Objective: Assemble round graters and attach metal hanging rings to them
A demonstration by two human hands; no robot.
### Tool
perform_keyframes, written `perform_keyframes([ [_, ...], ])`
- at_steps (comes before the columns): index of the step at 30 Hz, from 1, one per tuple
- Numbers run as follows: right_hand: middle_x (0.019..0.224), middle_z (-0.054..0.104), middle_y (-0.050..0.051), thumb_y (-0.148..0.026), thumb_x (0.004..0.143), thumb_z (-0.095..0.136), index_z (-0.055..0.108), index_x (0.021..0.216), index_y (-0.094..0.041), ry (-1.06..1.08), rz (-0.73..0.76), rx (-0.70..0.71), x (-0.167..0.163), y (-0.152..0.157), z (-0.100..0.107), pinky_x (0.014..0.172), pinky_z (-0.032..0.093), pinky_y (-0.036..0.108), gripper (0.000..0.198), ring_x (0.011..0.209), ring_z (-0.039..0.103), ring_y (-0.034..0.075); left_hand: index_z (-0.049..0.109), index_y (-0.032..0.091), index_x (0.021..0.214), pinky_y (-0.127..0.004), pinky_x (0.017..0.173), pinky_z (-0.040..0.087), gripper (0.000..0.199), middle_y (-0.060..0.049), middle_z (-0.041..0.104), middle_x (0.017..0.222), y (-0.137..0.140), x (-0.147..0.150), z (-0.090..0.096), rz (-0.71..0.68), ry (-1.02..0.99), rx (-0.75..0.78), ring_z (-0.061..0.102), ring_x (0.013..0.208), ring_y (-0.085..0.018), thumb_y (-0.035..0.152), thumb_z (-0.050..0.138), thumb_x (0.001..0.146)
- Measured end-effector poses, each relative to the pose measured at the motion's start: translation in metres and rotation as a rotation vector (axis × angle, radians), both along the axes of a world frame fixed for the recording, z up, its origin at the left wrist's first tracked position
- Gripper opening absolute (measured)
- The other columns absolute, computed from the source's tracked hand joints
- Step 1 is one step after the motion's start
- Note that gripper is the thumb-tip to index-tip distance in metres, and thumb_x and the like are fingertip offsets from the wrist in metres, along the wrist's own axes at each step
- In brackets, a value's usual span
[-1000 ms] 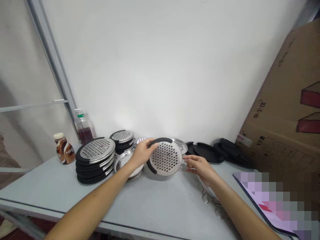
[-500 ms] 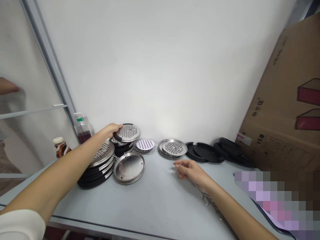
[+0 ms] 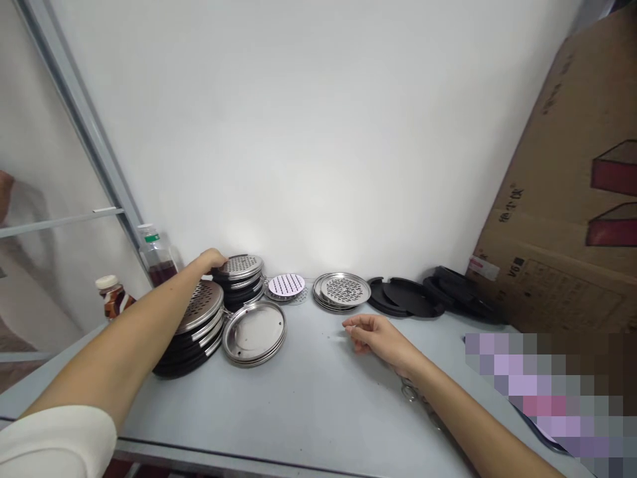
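Note:
At the back left, my left hand [image 3: 213,259] grips the edge of a round metal grater [image 3: 243,265] with a black rim. This grater sits on top of a stack of similar graters [image 3: 239,295]. My right hand [image 3: 373,338] hovers over the table with curled fingers, thumb close to the index finger. Whatever may be between those fingertips is too small to make out. Nearest to it lie stacked grater discs [image 3: 344,290]. Shiny round metal trays [image 3: 255,333] lie in front of the left stacks. A taller stack of black-rimmed graters [image 3: 202,332] is partly behind my left forearm.
A perforated pale disc [image 3: 286,285] and black round bases [image 3: 411,299] line the wall. Two bottles [image 3: 162,262] stand at the left. A large cardboard box [image 3: 562,219] is at the right. A metal tool with a ring [image 3: 409,393] lies under my right forearm.
My left hand has lowered the grater and moved it slightly left onto the back stack. My right hand has kept nearly the same place and pose.

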State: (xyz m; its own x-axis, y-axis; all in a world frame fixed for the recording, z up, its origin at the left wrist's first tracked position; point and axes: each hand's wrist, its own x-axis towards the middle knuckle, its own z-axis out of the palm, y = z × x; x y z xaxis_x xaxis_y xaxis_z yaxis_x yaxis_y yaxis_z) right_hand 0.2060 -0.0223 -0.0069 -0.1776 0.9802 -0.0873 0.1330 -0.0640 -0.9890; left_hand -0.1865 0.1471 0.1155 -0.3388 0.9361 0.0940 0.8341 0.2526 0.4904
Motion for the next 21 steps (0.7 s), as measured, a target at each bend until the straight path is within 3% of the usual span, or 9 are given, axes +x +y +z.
perform_keyframes([
  [4,0.068,0.058,-0.001,-0.034,0.078,0.063,0.065,0.097,-0.014,-0.022,0.004,0.01,0.0,0.0,0.001,0.065,0.051,0.028,0.028,0.06,0.055,0.012,0.065,0.007,0.066,-0.033,0.057,0.047,0.032,-0.014,0.065,0.062,0.0,-0.002,0.004,0.044,0.14,-0.067,0.064,0.068,-0.03,0.039,0.065,0.073],
  [8,0.068,0.059,-0.001,-0.036,0.079,0.06,0.065,0.098,-0.016,-0.104,0.001,0.056,0.001,0.001,-0.001,0.06,0.048,0.026,0.029,0.059,0.056,0.013,0.068,0.006,0.083,-0.039,0.077,0.048,0.034,-0.023,0.069,0.093,-0.011,0.009,0.017,-0.023,0.262,0.059,0.063,0.092,-0.035,0.038,0.064,0.074],
  [12,0.064,0.061,0.001,-0.035,0.082,0.053,0.067,0.097,-0.017,-0.441,-0.06,0.273,0.003,0.001,-0.001,0.057,0.041,0.027,0.027,0.059,0.057,0.016,0.066,0.017,0.107,-0.031,0.091,0.042,0.036,-0.011,0.066,0.113,-0.051,0.048,0.02,-0.235,0.305,0.238,0.058,0.107,-0.025,0.04,0.054,0.083],
  [14,0.069,0.065,0.003,-0.032,0.082,0.053,0.068,0.096,-0.018,-0.615,-0.095,0.411,0.007,0.001,0.0,0.062,0.041,0.028,0.025,0.066,0.059,0.018,0.069,0.024,0.097,-0.025,0.083,0.044,0.032,-0.003,0.07,0.103,-0.082,0.074,0.01,-0.386,0.289,0.265,0.062,0.096,-0.02,0.047,0.052,0.083],
  [16,0.077,0.068,0.005,-0.03,0.081,0.054,0.069,0.097,-0.019,-0.723,-0.092,0.489,0.013,0.001,0.003,0.066,0.041,0.029,0.024,0.073,0.061,0.02,0.069,0.023,0.081,-0.026,0.067,0.043,0.034,-0.003,0.071,0.084,-0.113,0.097,-0.006,-0.59,0.244,0.152,0.064,0.077,-0.019,0.053,0.054,0.08],
  [18,0.081,0.07,0.006,-0.028,0.081,0.055,0.07,0.098,-0.019,-0.77,-0.068,0.503,0.02,0.002,0.006,0.067,0.041,0.028,0.025,0.076,0.062,0.021,0.065,0.021,0.068,-0.027,0.054,0.037,0.039,-0.003,0.069,0.07,-0.136,0.114,-0.025,-0.634,0.258,-0.005,0.061,0.063,-0.019,0.057,0.054,0.078],
  [21,0.082,0.071,0.007,-0.025,0.08,0.055,0.071,0.097,-0.018,-0.809,-0.093,0.476,0.031,0.007,0.009,0.069,0.041,0.028,0.024,0.077,0.063,0.021,0.061,0.021,0.062,-0.027,0.051,0.031,0.039,-0.004,0.067,0.068,-0.148,0.123,-0.048,-0.602,0.346,-0.062,0.06,0.062,-0.021,0.056,0.055,0.077],
])
